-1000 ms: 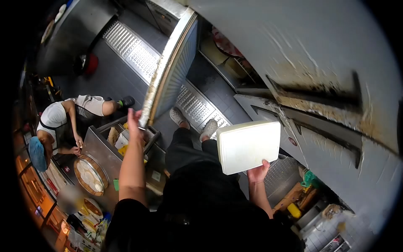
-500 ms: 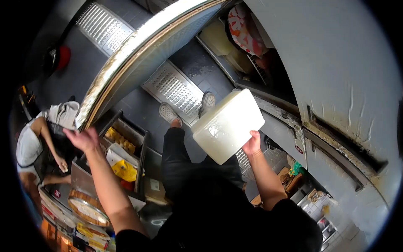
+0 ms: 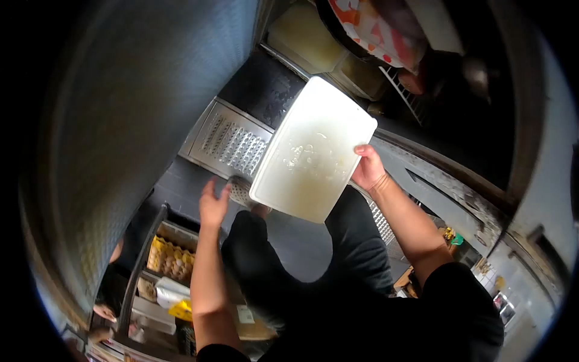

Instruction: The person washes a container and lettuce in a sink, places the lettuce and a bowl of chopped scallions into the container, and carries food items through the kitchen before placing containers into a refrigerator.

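Observation:
A white, translucent plastic food container [image 3: 313, 151] with a flat lid hangs tilted in front of me. My right hand [image 3: 369, 169] grips its right edge, the thumb lying over the rim. My left hand [image 3: 214, 203] is apart from the container, to the left of its lower corner, with fingers spread and nothing in them. Beyond the container stands an open refrigerator. Its shelf carries similar pale containers [image 3: 307, 39] and a red-and-white patterned bag [image 3: 377, 30].
The refrigerator door [image 3: 145, 108] stands wide on the left. A metal grate [image 3: 232, 142] lies in the dark floor. At lower left, a cart [image 3: 139, 274] holds egg trays [image 3: 172, 259] and a yellow bag [image 3: 181, 309]. Another person's hand [image 3: 105, 312] shows beyond it.
My left hand has come off the door's edge and moved right, towards the container. My view is nearer the refrigerator opening. The container, still in my right hand, has swung nearer the shelf.

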A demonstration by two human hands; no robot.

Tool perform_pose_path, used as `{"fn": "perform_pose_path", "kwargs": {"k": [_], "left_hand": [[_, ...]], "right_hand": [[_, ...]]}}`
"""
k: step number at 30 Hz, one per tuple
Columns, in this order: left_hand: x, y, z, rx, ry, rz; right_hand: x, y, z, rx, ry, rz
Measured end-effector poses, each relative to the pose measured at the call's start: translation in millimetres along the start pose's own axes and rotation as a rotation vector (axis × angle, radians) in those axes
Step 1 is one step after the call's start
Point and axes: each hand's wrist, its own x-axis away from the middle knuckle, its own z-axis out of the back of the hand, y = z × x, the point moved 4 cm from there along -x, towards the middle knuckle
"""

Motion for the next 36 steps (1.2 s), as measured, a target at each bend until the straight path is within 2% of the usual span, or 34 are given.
{"fn": "perform_pose_path", "kwargs": {"k": [1,4,5,8,13,16,18,21,25,29,33,36], "left_hand": [[-23,7,-21,-0.181,-0.080,-0.090],[-102,-2,-89,-0.336,-0.275,-0.204],[-127,-12,-109,-0.372,-0.297,-0.341],[-217,-68,-178,-0.158,-0.421,-0.280],[-326,-99,-257,-0.018,-0.378,-0.408],[-368,-98,-287,-0.304,-0.244,-0.491],[-348,-48,-269,-0.533,-0.171,-0.386],[-306,15,-244,-0.870,-0.234,-0.117],[-306,5,-261,-0.900,-0.191,-0.109],[-310,-5,-269,-0.953,-0.166,-0.075],[-305,-1,-263,-0.965,-0.221,-0.053],[-293,11,-257,-0.973,-0.236,-0.039]], "right_hand": [[-14,-2,4,0.003,-0.003,0.024],[-53,-4,26,0.009,0.023,0.077],[-64,-5,30,0.008,0.023,0.095],[-90,-9,42,-0.008,0.070,0.171],[-127,-16,68,0.001,0.080,0.345],[-137,-19,75,0.011,0.149,0.407],[-140,-19,81,0.021,0.236,0.442],[-141,-23,88,0.021,0.255,0.515],[-143,-35,93,-0.014,0.205,0.605],[-152,-54,97,-0.206,0.151,0.600],[-165,-76,90,-0.264,0.161,0.586],[-187,-109,95,-0.374,0.123,0.667]]}}
